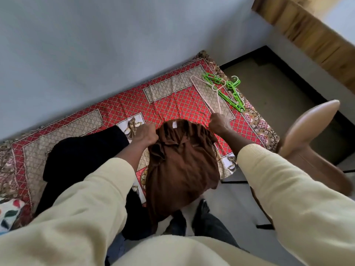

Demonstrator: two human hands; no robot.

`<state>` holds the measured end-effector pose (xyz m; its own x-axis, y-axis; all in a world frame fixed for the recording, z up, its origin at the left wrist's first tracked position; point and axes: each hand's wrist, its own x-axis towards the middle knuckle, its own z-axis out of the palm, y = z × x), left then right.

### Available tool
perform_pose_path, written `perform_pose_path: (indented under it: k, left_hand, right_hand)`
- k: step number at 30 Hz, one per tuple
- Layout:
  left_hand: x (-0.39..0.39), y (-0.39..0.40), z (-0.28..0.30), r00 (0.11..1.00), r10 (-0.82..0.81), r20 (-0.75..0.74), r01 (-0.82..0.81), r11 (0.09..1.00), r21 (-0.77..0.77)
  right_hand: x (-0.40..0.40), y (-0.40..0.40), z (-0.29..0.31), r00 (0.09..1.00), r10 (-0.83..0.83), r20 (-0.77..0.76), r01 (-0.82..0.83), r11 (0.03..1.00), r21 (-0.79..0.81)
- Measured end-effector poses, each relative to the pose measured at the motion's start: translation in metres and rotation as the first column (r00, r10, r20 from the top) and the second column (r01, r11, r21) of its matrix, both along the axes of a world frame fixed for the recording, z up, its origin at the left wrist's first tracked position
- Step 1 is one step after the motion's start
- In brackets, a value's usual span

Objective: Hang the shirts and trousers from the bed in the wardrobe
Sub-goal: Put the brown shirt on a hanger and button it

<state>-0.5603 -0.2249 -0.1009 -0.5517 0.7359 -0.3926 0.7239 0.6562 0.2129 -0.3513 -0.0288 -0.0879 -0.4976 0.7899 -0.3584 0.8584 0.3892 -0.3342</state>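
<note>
You have two hands in view, the left hand (144, 133) and the right hand (219, 122). On the one bed (80, 121) you have one brown shirt (180, 162), one black garment (84, 156), one pale pink hanger (206, 89), and a tangle of green hangers (229, 89) too knotted to count. You also have one chair (311, 127) and one flowered pillow (9, 213).

Single head-worn wide-angle view, looking steeply down and forward from standing height. Near: both sleeves and the person's feet; far: bed (172, 96) against wall (96, 45). Floor at right.
</note>
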Motion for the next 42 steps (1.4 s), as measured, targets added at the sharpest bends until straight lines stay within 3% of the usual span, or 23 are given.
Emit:
perform_pose_path:
  k: [5,9,14,19,24,29,31,38,42]
  left_hand:
    - [0.013,0.038,-0.013,0.996,-0.026,0.087,0.030,0.999,-0.039]
    - [0.015,0.079,-0.028,0.996,-0.052,0.073,0.060,0.993,-0.105]
    - [0.018,0.178,-0.054,0.994,-0.040,0.101,0.052,0.991,-0.119]
    - [0.037,0.302,-0.088,0.980,-0.064,0.189,0.083,0.992,-0.093]
    - [0.056,0.384,-0.128,0.970,-0.115,0.215,0.125,0.992,-0.035]
    - [0.057,0.409,-0.160,0.969,-0.136,0.206,0.154,0.985,-0.077]
    - [0.053,0.412,-0.172,0.967,-0.138,0.213,0.158,0.984,-0.079]
    - [0.041,0.408,-0.200,0.964,-0.094,0.250,0.117,0.990,-0.078]
    - [0.039,0.399,-0.196,0.964,-0.065,0.260,0.091,0.992,-0.090]
  right_hand:
    - [0.003,0.032,-0.030,0.998,0.055,0.028,-0.053,0.994,-0.093]
    - [0.001,0.069,-0.049,0.996,0.082,0.045,-0.075,0.986,-0.147]
    - [-0.004,0.147,-0.079,0.993,0.085,0.082,-0.061,0.962,-0.265]
    - [0.004,0.244,-0.136,0.995,-0.038,0.096,0.067,0.945,-0.320]
    - [0.022,0.307,-0.211,0.963,-0.185,0.197,0.255,0.862,-0.437]
    - [0.011,0.321,-0.272,0.953,-0.283,0.107,0.292,0.766,-0.572]
    - [-0.003,0.321,-0.284,0.895,-0.440,0.077,0.386,0.673,-0.631]
    - [-0.035,0.321,-0.310,0.741,-0.670,0.032,0.498,0.517,-0.696]
    - [-0.040,0.320,-0.304,0.796,-0.604,0.036,0.396,0.477,-0.784]
